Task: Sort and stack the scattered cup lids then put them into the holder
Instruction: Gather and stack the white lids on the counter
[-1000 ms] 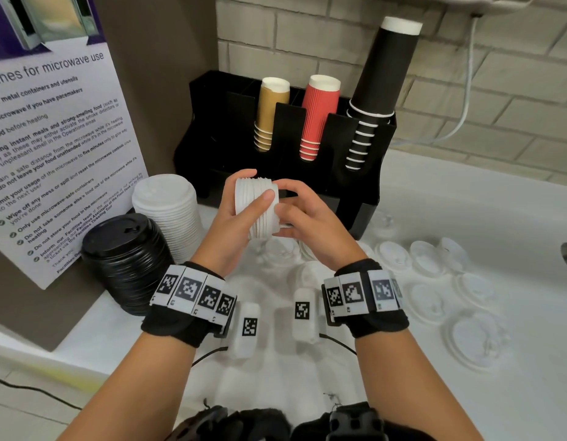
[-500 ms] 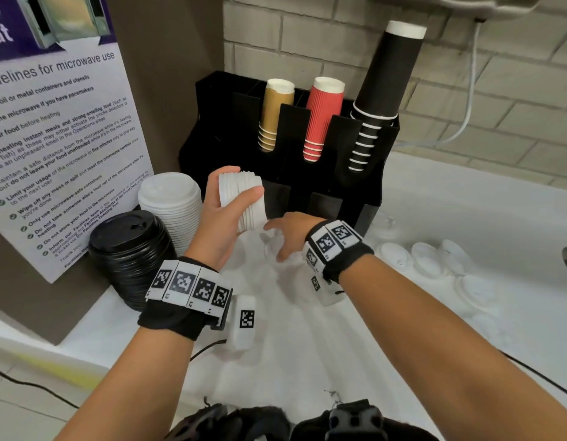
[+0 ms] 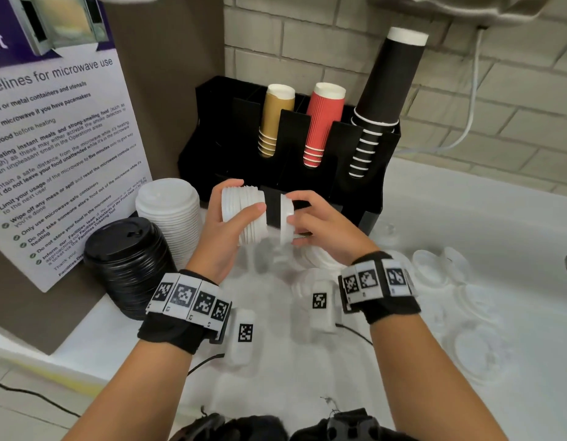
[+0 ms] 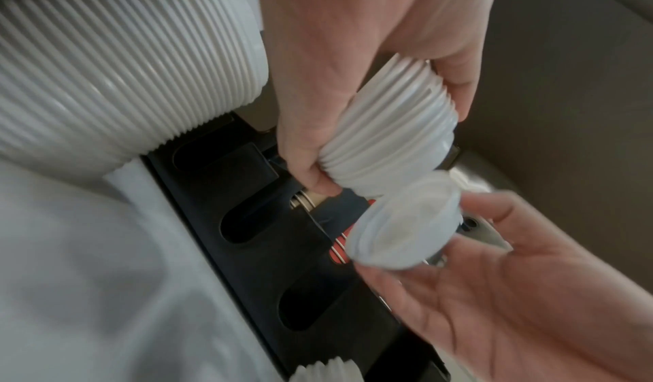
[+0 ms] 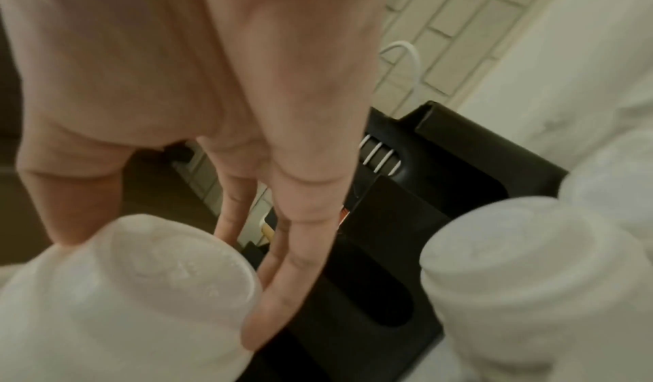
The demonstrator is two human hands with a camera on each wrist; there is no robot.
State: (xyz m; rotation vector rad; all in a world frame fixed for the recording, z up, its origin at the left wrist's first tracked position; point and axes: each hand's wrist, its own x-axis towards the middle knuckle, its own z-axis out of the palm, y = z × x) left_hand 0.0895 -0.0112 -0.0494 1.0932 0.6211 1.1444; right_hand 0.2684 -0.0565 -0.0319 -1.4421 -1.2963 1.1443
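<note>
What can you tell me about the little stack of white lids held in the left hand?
The stack of small white lids looks like thin, slightly glossy plastic, nested tightly so the rims form ridged rings. It lies on its side in the air, in front of the black cup holder. The left hand grips it, thumb across the near side and fingers wrapped behind. Its open end faces a single white lid held by the right hand, with a visible gap between them in the head view.
</note>
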